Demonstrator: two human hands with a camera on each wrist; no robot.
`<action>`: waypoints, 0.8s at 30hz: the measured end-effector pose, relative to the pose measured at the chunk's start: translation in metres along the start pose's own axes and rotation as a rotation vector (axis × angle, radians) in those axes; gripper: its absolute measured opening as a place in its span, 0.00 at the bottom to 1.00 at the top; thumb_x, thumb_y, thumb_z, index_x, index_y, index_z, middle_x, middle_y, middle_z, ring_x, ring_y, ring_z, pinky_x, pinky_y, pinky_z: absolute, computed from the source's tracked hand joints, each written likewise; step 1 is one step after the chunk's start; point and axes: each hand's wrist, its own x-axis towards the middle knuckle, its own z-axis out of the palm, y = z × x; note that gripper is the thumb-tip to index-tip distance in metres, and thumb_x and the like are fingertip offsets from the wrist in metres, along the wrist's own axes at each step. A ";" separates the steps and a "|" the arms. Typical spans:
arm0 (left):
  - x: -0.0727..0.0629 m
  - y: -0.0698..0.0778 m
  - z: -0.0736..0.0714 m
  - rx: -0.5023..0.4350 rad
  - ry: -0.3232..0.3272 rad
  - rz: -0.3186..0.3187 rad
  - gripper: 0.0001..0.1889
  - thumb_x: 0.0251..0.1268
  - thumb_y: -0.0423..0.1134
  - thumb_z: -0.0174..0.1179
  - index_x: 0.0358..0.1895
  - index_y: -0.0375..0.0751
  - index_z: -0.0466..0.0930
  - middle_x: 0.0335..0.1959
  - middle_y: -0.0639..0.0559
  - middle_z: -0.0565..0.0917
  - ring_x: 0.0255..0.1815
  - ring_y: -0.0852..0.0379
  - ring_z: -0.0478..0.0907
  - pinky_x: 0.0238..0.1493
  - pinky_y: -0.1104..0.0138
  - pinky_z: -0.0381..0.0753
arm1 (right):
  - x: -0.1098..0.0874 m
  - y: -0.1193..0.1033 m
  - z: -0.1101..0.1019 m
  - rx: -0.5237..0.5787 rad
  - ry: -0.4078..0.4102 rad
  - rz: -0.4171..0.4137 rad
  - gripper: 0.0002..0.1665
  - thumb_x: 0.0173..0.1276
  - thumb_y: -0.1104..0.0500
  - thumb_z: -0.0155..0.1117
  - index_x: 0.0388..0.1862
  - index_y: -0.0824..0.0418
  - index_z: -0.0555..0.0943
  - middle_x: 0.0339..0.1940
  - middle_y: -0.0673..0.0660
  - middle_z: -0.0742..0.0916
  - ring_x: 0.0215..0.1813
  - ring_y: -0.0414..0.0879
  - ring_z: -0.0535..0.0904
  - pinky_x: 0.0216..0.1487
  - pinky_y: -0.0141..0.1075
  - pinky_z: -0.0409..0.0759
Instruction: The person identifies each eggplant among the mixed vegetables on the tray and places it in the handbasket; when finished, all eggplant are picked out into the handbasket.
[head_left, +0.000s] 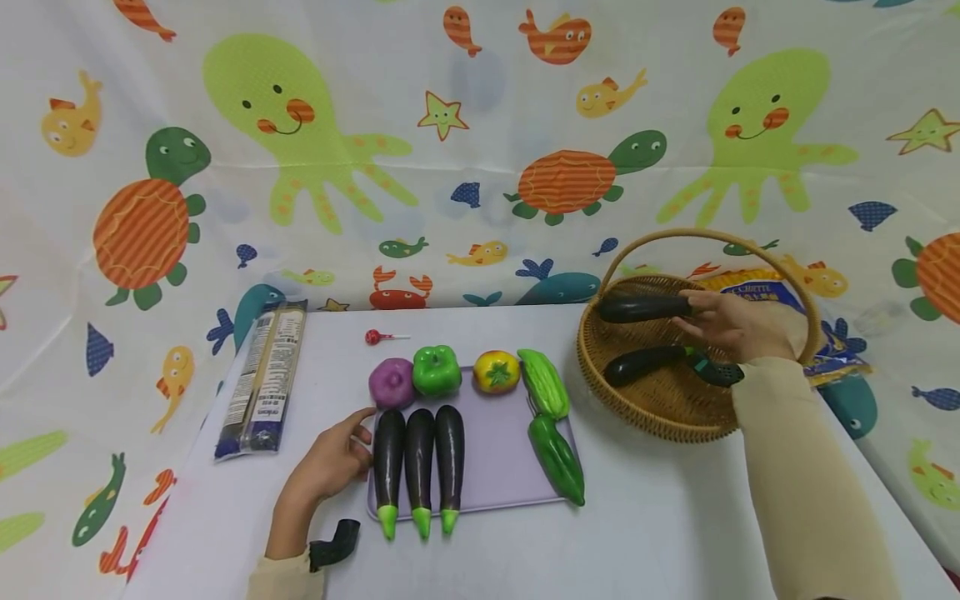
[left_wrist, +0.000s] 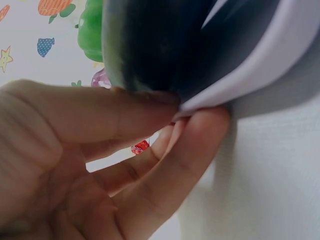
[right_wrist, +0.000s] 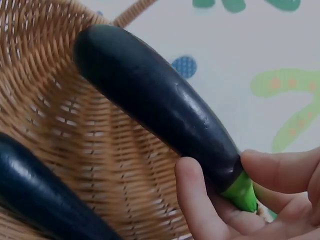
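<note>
My right hand (head_left: pixel 738 323) grips a dark eggplant (right_wrist: pixel 160 100) by its green stem end, over the wicker basket (head_left: pixel 600 379). A second eggplant (head_left: pixel 641 365) lies inside that basket. At the left, my left hand (head_left: pixel 335 454) pinches the rim of the lilac tray (left_wrist: pixel 250 75) between thumb and fingers. Three eggplants (head_left: pixel 419 458) lie side by side on the tray's left part, stems toward me. Behind them sit a purple onion (head_left: pixel 392 383) and a green bell pepper (head_left: pixel 437 372). A yellow-red round vegetable (head_left: pixel 497 372), a bumpy green gourd (head_left: pixel 543 383) and a long green pepper (head_left: pixel 556 460) are farther right.
A pack of noodles (head_left: pixel 262 379) lies on the white table at the left. A red lollipop (head_left: pixel 373 337) is behind the tray. The basket's tall handle (head_left: pixel 697 233) arches over it, and a yellow-and-blue bag (head_left: pixel 825 354) lies behind it at the right.
</note>
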 end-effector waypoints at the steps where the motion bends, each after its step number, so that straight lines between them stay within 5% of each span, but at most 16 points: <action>1: 0.000 0.000 0.000 -0.001 -0.001 0.003 0.40 0.50 0.13 0.50 0.73 0.29 0.64 0.44 0.39 0.76 0.32 0.53 0.77 0.29 0.61 0.84 | 0.002 0.001 -0.001 -0.013 -0.001 0.007 0.15 0.77 0.64 0.59 0.55 0.51 0.86 0.73 0.48 0.67 0.59 0.42 0.82 0.54 0.31 0.82; 4: 0.000 0.000 -0.001 -0.004 0.001 -0.002 0.40 0.50 0.13 0.50 0.73 0.29 0.64 0.44 0.39 0.76 0.32 0.52 0.77 0.29 0.61 0.84 | 0.008 0.003 0.001 -0.010 -0.009 0.024 0.29 0.77 0.67 0.55 0.74 0.48 0.73 0.78 0.47 0.62 0.72 0.41 0.71 0.69 0.38 0.73; 6: 0.000 0.000 0.000 -0.006 0.003 -0.004 0.40 0.50 0.13 0.50 0.74 0.29 0.64 0.44 0.39 0.76 0.32 0.52 0.77 0.29 0.61 0.84 | 0.012 0.004 0.003 -0.033 0.009 0.023 0.46 0.77 0.69 0.53 0.85 0.41 0.47 0.82 0.46 0.56 0.79 0.41 0.60 0.70 0.39 0.71; 9: 0.001 0.000 0.000 -0.011 0.003 -0.008 0.40 0.51 0.13 0.50 0.74 0.29 0.64 0.44 0.39 0.76 0.32 0.52 0.77 0.29 0.61 0.84 | 0.018 0.004 0.003 -0.087 0.028 0.017 0.58 0.78 0.71 0.48 0.80 0.37 0.21 0.85 0.45 0.47 0.83 0.43 0.45 0.69 0.39 0.73; 10: 0.001 0.000 0.000 -0.010 0.002 -0.007 0.40 0.50 0.13 0.49 0.74 0.29 0.64 0.44 0.39 0.76 0.32 0.52 0.77 0.29 0.62 0.84 | 0.021 0.004 0.002 -0.094 0.030 0.023 0.57 0.78 0.71 0.47 0.79 0.38 0.19 0.85 0.45 0.45 0.84 0.43 0.42 0.69 0.38 0.73; 16: 0.001 0.000 0.001 -0.002 0.003 -0.006 0.40 0.50 0.13 0.49 0.73 0.29 0.64 0.44 0.40 0.76 0.31 0.53 0.77 0.28 0.61 0.83 | 0.032 0.010 -0.006 -0.120 0.002 0.057 0.45 0.80 0.71 0.43 0.85 0.48 0.38 0.84 0.45 0.37 0.83 0.45 0.32 0.72 0.37 0.68; 22: 0.001 0.000 0.001 -0.007 0.008 -0.006 0.39 0.51 0.13 0.49 0.74 0.29 0.64 0.44 0.39 0.76 0.32 0.52 0.77 0.28 0.62 0.83 | 0.043 0.015 -0.021 -0.223 -0.005 0.020 0.34 0.78 0.72 0.48 0.78 0.49 0.66 0.84 0.50 0.37 0.84 0.50 0.40 0.65 0.34 0.77; 24: 0.001 0.000 0.001 -0.010 0.009 -0.007 0.39 0.51 0.13 0.49 0.74 0.29 0.64 0.44 0.39 0.76 0.32 0.52 0.77 0.28 0.62 0.83 | 0.046 0.017 -0.023 -0.270 -0.021 0.003 0.35 0.79 0.72 0.44 0.81 0.51 0.61 0.84 0.55 0.36 0.84 0.53 0.40 0.62 0.33 0.78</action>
